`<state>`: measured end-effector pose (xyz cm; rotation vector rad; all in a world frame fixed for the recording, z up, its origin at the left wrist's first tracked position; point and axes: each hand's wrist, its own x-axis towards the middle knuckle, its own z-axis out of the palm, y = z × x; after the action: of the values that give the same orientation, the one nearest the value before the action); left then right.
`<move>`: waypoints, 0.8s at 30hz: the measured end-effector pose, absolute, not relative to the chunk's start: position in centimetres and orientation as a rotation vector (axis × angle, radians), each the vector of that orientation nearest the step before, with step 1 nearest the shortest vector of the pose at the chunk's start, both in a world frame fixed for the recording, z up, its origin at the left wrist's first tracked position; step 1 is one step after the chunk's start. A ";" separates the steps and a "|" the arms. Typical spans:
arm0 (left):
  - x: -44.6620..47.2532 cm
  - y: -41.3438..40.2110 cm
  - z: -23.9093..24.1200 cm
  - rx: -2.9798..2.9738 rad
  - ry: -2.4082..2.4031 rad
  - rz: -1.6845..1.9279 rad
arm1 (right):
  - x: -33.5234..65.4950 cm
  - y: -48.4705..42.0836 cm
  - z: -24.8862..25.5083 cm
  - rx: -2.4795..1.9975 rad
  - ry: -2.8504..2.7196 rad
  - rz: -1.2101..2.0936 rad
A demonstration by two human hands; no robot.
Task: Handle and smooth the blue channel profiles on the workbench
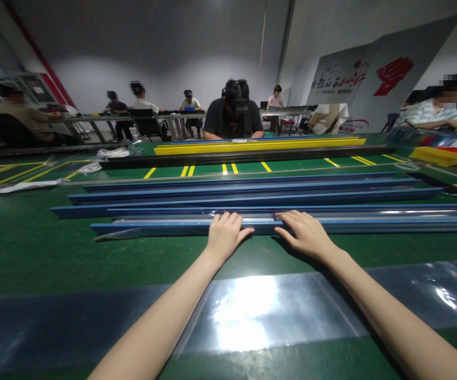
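Several long blue rails lie side by side across the green floor in the head view. The nearest blue rail [153, 228] sits partly inside a clear plastic sleeve [390, 214]. My left hand [224, 235] rests on this rail with its fingers curled over the top edge. My right hand [303, 232] lies on the same rail a little to the right, fingers bent over it and thumb pointing left. Both hands grip the rail about its middle.
A wide clear plastic sheet [248, 311] lies on the floor under my forearms. Beyond the blue rails are a black rail [232, 157] and a yellow rail [260, 145]. A person in black [232, 116] sits opposite. Other people sit at tables behind.
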<state>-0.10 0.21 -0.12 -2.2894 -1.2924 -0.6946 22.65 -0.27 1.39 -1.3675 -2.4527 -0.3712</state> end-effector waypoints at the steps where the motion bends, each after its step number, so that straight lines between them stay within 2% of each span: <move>1: -0.1 0.2 -0.1 -2.290 -1.291 -0.698 | 22.6 -0.3 1.3 -1.370 -2.454 -0.378; 24: -0.1 0.2 -0.1 -2.279 -1.291 -0.731 | 22.6 -0.3 1.0 -1.376 -2.437 -0.419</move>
<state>-0.13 0.24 -0.13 -2.2793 -1.2906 -0.7314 22.57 -0.30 1.00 -1.3760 -2.4370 -0.4187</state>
